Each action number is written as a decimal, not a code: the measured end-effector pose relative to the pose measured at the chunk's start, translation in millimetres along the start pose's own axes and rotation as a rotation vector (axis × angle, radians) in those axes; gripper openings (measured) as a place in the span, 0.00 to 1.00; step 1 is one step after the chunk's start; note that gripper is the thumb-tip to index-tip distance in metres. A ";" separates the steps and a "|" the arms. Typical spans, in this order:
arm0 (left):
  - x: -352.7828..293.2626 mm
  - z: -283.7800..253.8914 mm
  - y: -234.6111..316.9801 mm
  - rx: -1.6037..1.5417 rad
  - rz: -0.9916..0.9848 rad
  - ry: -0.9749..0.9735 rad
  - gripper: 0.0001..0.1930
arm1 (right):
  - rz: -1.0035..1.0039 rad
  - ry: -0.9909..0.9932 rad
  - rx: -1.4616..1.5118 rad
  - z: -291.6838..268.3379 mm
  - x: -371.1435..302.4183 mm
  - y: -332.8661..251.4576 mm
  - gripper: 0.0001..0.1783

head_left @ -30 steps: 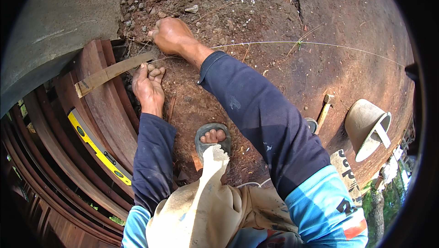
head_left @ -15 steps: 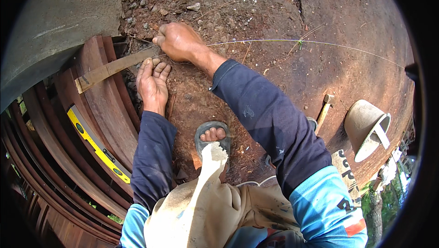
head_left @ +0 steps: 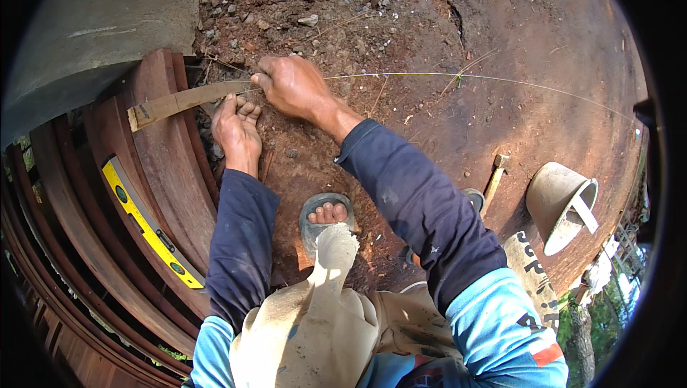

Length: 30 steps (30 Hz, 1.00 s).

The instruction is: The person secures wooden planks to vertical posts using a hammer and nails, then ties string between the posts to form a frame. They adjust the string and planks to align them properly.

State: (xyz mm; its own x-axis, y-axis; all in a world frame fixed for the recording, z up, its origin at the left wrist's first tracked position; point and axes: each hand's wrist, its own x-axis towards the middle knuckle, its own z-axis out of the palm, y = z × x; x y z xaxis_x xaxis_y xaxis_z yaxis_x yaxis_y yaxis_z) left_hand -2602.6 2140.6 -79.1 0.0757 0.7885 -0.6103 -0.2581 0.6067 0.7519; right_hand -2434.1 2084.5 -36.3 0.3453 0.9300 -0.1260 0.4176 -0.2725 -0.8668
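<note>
While our right hand (head_left: 293, 87) has slid leftward since a second ago, it now pinches the thin taut string line (head_left: 458, 75) where it meets the flat pale wooden strip (head_left: 182, 100); we judge the string is being fixed there. Our left hand (head_left: 236, 129) (fingers loosely spread, holding nothing) presses the red-brown dirt (head_left: 429, 23) just below. Well apart, the tipped tan bucket (head_left: 562, 205) looks empty, a wooden-handled hammer (head_left: 494, 177) beside it.

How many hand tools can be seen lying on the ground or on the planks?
2. A yellow spirit level lies on the curved reddish wooden planks at left; a wooden-handled hammer lies on the soil at right, beside the tipped grey bucket. Others may be hidden.
</note>
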 end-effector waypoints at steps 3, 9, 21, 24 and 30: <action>-2.7 3.2 -0.2 -0.006 0.017 -0.031 0.05 | 0.013 -0.004 0.000 3.1 -8.3 -0.9 0.16; -26.4 -3.7 1.0 0.119 0.035 -0.082 0.07 | -0.037 0.098 0.009 28.3 -35.4 -2.2 0.15; -22.1 -18.2 4.9 0.176 0.119 0.054 0.07 | -0.091 -0.071 0.070 89.5 -50.4 -22.8 0.17; -10.0 -24.3 -3.7 0.324 0.212 0.104 0.09 | -0.121 -0.228 0.030 80.7 -47.9 -23.9 0.17; 12.6 -43.7 -12.1 0.975 0.559 0.276 0.18 | -0.085 -0.185 0.026 47.1 -36.3 -23.1 0.14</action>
State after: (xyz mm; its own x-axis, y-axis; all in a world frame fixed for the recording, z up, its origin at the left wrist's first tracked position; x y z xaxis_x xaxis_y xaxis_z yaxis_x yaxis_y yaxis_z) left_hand -2640.6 2138.8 -106.8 -0.0583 0.9955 -0.0753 0.6726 0.0949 0.7339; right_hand -2495.8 2068.6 -34.4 0.1485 0.9795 -0.1360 0.4161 -0.1867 -0.8900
